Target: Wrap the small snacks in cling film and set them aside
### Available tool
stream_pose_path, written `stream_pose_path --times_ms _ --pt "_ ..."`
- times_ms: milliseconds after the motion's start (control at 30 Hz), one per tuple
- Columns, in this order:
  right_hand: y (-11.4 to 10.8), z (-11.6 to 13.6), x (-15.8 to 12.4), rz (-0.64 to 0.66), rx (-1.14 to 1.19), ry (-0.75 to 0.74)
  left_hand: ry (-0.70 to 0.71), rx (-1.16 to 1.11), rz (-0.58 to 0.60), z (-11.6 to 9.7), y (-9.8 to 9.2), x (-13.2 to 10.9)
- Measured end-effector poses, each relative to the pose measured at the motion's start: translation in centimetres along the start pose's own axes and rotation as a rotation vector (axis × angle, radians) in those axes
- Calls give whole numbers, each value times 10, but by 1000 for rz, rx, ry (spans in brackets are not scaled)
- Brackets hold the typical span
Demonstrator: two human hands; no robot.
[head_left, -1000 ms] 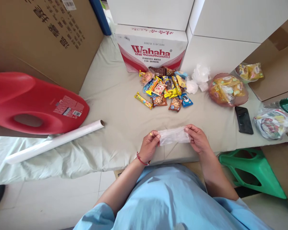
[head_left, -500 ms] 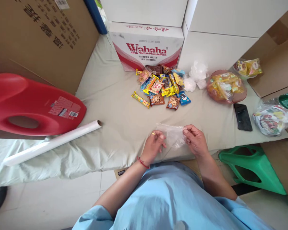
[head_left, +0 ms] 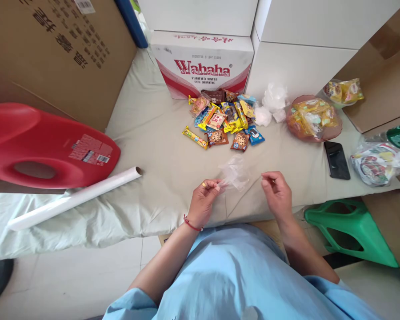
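My left hand (head_left: 204, 200) pinches one edge of a clear thin plastic bag (head_left: 236, 174) between thumb and fingers. The bag hangs crumpled to the right of that hand, just above the cloth. My right hand (head_left: 277, 193) is off to the bag's right, apart from it. Its fingers are curled, thumb and index tips close together, with nothing visible between them. Beyond the bag lies a pile of wrapped snacks (head_left: 216, 120), with a yellow snack bar (head_left: 195, 137) and brown cookie packets (head_left: 240, 142) at its near side.
Crumpled clear plastic bags (head_left: 275, 98) lie by a pink glass bowl (head_left: 333, 133) of yellow packets. A black phone (head_left: 336, 160) is at right. A Wahaba-style water carton (head_left: 203, 66) stands behind. To the left are a red jug (head_left: 63, 151) and a white roll (head_left: 76, 198); a green stool (head_left: 383, 240) sits below right.
My right hand has let go of the bag and moved slightly right. My left hand has shifted left and now pinches the bag, which has swung out and crumpled.
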State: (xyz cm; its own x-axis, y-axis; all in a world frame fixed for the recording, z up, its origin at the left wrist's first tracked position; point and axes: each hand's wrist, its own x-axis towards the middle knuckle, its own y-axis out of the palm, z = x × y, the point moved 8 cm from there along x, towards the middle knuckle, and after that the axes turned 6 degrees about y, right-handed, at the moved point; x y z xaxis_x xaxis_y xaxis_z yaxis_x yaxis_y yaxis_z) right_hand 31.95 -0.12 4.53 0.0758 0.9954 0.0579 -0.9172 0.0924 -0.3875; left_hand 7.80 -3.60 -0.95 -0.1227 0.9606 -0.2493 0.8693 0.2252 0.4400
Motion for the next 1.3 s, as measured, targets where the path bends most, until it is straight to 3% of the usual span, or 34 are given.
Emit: stream_pose_path --times_ms 100,233,367,467,533,667,800,900,967,1033,1100,1200,1300 --pt "28 23 -5 138 -183 -174 12 -7 22 0 3 -3" --pt "45 27 3 177 -86 -148 105 33 -42 -12 -7 -3" --pt "39 9 15 189 302 138 164 52 -174 -27 -33 -1" --pt "33 -8 18 217 545 394 142 56 -217 -32 -48 1" --pt "27 -14 18 232 637 485 118 84 -222 -36 -57 2" --pt "5 -22 21 204 688 528 89 122 -242 -45 -73 3" --pt "-14 -28 22 111 610 470 165 154 -306 -54 -91 4" --pt "-11 -34 19 109 569 489 257 250 -316 -56 -98 4" --pt "-5 -36 17 128 567 512 385 386 -387 -64 -101 -2" --pt "0 -34 15 145 575 521 584 597 -452 -80 -93 -15" --pt "4 -29 15 162 580 523 802 850 -397 -96 -66 -28" --pt "5 -17 14 191 585 521 1032 1105 -117 -100 -10 -36" --pt "3 -3 12 214 590 509 1129 1179 146 -88 35 -27"
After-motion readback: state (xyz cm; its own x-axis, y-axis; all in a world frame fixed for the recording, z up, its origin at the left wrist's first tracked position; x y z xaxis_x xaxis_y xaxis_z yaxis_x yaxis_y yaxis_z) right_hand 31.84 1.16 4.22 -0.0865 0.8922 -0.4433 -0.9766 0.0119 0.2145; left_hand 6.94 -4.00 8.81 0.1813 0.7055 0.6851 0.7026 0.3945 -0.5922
